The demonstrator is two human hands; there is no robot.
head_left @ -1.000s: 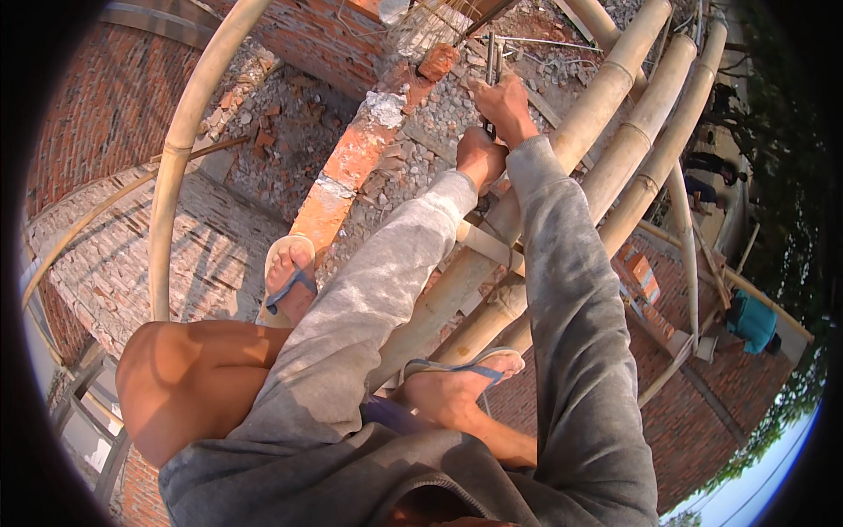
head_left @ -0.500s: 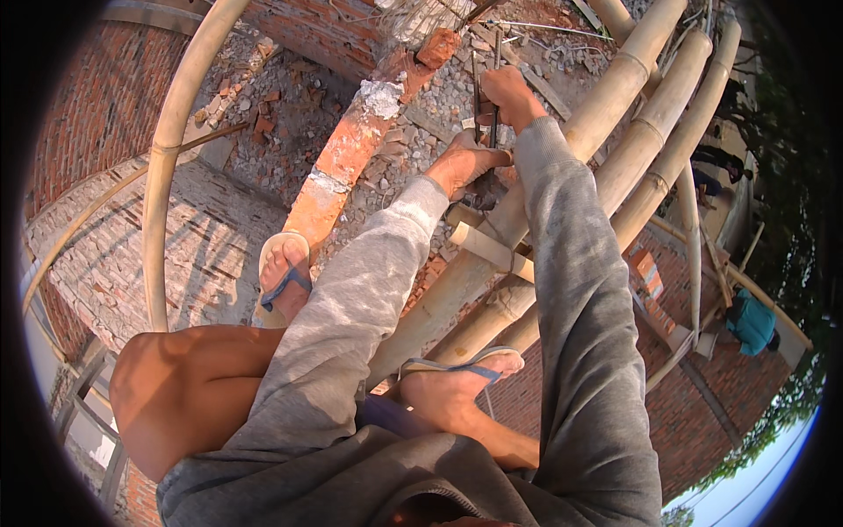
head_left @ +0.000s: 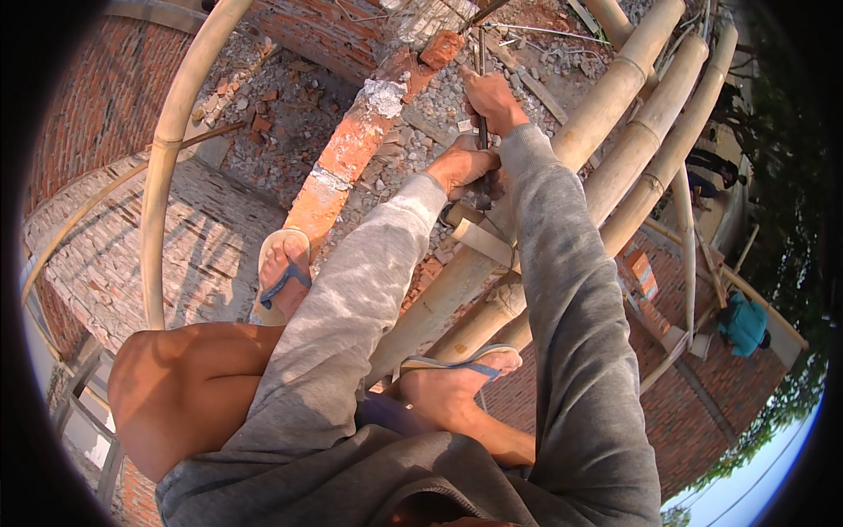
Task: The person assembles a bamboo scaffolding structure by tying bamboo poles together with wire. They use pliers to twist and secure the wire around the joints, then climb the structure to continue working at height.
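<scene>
Steel rod (head_left: 481, 97) stands upright beside the bamboo poles (head_left: 615, 114), right hand (head_left: 492, 98) clenched high on it, left hand (head_left: 465, 165) wrapped round lower down. Best worked with both grips firm and feet planted on the poles.

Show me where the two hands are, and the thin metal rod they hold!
right hand (head_left: 492, 98), head view, on the back of the hand, gripping higher up.
left hand (head_left: 464, 164), head view, on the knuckles, lower down.
thin metal rod (head_left: 481, 54), head view, on its bare upper length.

I see a thin dark metal rod (head_left: 481, 123) standing nearly upright, gripped at two heights above the thick pale bamboo pole (head_left: 606, 105).
</scene>
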